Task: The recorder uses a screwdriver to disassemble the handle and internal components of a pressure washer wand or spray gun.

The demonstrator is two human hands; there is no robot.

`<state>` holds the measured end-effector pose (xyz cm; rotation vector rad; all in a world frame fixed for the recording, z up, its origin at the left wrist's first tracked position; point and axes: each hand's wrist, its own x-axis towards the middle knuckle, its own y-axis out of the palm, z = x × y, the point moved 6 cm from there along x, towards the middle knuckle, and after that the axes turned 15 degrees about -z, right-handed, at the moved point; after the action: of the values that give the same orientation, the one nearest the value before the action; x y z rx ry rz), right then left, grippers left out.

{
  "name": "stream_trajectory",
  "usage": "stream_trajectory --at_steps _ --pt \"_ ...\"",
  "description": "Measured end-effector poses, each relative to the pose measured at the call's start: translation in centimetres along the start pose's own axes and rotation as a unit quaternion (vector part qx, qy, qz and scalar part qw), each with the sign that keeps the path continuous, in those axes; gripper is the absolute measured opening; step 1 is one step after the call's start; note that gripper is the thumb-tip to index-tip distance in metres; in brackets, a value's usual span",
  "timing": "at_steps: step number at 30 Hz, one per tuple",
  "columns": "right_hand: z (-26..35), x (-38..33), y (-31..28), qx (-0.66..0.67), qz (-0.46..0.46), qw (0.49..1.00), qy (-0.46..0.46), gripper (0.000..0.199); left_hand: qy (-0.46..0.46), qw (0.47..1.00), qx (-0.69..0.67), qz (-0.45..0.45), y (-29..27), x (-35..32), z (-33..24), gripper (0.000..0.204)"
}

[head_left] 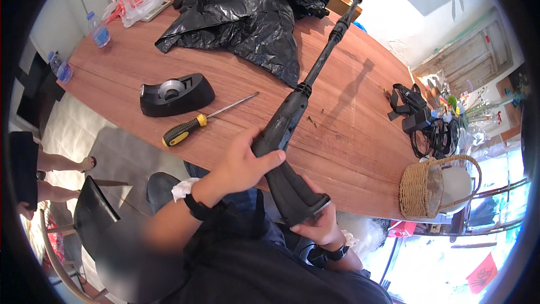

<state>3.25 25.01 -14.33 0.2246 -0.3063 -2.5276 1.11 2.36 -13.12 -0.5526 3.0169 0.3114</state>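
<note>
I have the long black spray wand (304,98) off the table (349,135) and gripped: my left hand (244,163) is wrapped round its thick middle, my right hand (320,225) closed under the wide butt end just below. The screwdriver (197,121) lies untouched left of my left hand, so I judge the tool work is not yet begun.

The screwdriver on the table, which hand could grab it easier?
Probably the left hand. It grips the long black tool on the side where the yellow-handled screwdriver lies. The right hand supports the tool's wide end, farther away.
</note>
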Motion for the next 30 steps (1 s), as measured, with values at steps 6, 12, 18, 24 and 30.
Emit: stream_trajectory --at_steps 6,12,18,24,30 --pt "1.9 -0.2 -2.3 -0.198 0.044 0.961 0.189 0.059 0.052 0.992 0.119 0.001 -0.4 1.9 0.3 0.040" --pt "14.5 3.6 -2.8 -0.538 -0.005 0.838 -0.093 0.042 -0.005 0.974 0.227 -0.010 -0.8 1.8 -0.1 0.040" --pt "22.0 1.0 6.5 -0.484 -0.093 0.639 -0.591 0.041 0.257 0.825 0.503 -0.019 -1.4 0.6 -3.8 0.035" --pt "21.1 0.6 6.8 -0.549 -0.086 0.781 -0.286 0.043 0.225 0.755 0.601 -0.133 -9.0 -1.3 -8.0 0.030" --pt "20.0 0.9 5.6 -0.572 -0.123 0.762 -0.276 0.043 0.158 0.698 0.689 -0.113 -11.3 -1.2 -6.2 0.033"
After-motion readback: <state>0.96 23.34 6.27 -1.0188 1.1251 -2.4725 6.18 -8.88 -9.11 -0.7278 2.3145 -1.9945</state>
